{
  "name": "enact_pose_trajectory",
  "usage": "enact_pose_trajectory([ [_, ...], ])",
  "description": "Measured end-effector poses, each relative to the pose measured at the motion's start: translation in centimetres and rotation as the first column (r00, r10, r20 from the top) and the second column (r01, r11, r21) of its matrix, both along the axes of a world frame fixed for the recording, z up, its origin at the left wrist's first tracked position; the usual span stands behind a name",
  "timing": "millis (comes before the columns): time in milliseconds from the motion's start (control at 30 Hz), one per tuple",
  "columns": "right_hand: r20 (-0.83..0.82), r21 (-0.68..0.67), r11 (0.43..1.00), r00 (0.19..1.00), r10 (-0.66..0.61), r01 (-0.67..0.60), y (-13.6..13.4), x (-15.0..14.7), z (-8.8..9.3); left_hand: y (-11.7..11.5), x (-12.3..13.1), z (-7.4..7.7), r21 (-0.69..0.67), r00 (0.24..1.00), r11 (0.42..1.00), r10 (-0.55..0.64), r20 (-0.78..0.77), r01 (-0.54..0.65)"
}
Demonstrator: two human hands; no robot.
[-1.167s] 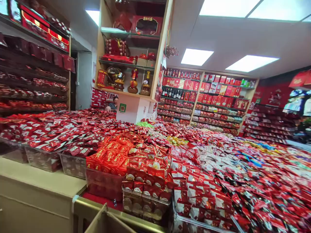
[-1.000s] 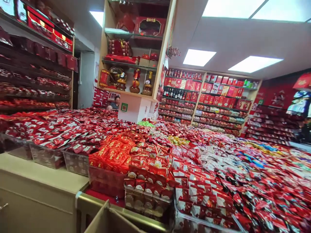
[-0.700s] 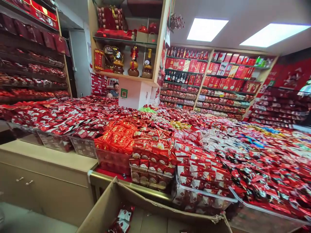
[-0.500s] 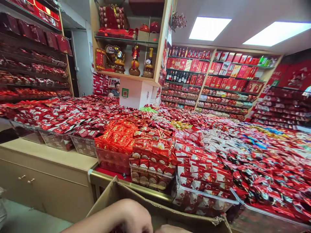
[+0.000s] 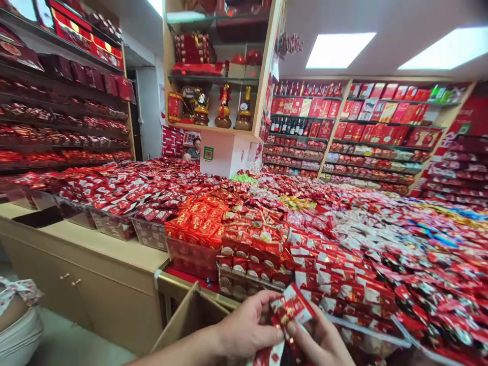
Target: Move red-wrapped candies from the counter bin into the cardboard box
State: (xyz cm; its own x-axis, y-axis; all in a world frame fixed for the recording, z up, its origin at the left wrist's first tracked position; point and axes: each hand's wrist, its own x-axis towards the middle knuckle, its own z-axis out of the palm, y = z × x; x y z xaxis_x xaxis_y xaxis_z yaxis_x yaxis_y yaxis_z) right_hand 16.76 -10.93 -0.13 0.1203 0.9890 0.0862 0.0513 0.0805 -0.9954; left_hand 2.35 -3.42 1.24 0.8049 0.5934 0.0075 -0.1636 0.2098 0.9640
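Note:
Small red-and-white wrapped packets (image 5: 293, 305) are pinched between my two hands, above the near side of an open cardboard box (image 5: 186, 315). My left hand (image 5: 247, 325) grips them from the left, thumb on top. From the right, my right hand (image 5: 318, 338) closes its thumb and fingers on the same bunch. More red and white wrapping shows below the thumbs, partly cut off by the frame's bottom edge. Just beyond my hands stands a clear bin of red-and-white packets (image 5: 343, 290), and left of it a bin of red and brown packets (image 5: 247, 254).
Bins of bright red packets (image 5: 196, 221) and dark red packets (image 5: 154, 211) line the display's edge. A beige cabinet (image 5: 95, 274) stands at left. A shelf unit on a white pillar (image 5: 217, 152) rises behind. Someone in white (image 5: 19, 320) is at lower left; another person (image 5: 194, 150) is far back.
My hands have come up out of the cardboard box, and packets now show in them. The view has shifted, so the surroundings sit further right and lower.

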Motion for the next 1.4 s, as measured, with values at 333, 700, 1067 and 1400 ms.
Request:
enact_pose_trajectory([
  [333, -0.201, -0.001, 1.0, 0.979, -0.03, 0.031, -1.2, 0.4, 2.4, 0.7, -0.1, 1.1, -0.133, 0.989, 0.98, 0.15, 0.0, -0.148],
  [700, -0.603, -0.118, 0.971, 0.762, -0.238, 0.209, -1.2, 0.9, 2.5, -1.1, 0.6, 0.3, 0.036, 0.983, 0.995, -0.09, -0.159, 0.097],
  [1067, -0.348, -0.02, 0.997, 0.934, -0.075, 0.073, -1.8, 1.0, 1.3, -0.9, 0.6, 0.5, 0.579, 0.983, 0.816, 0.107, -0.149, -0.001],
  [1400, -0.289, -0.029, 0.953, 0.91, -0.298, 0.303, -1.2, 1.7, 0.8, -0.2, 0.3, 0.9, 0.77, 0.987, 0.636, 0.148, -0.06, -0.049],
])
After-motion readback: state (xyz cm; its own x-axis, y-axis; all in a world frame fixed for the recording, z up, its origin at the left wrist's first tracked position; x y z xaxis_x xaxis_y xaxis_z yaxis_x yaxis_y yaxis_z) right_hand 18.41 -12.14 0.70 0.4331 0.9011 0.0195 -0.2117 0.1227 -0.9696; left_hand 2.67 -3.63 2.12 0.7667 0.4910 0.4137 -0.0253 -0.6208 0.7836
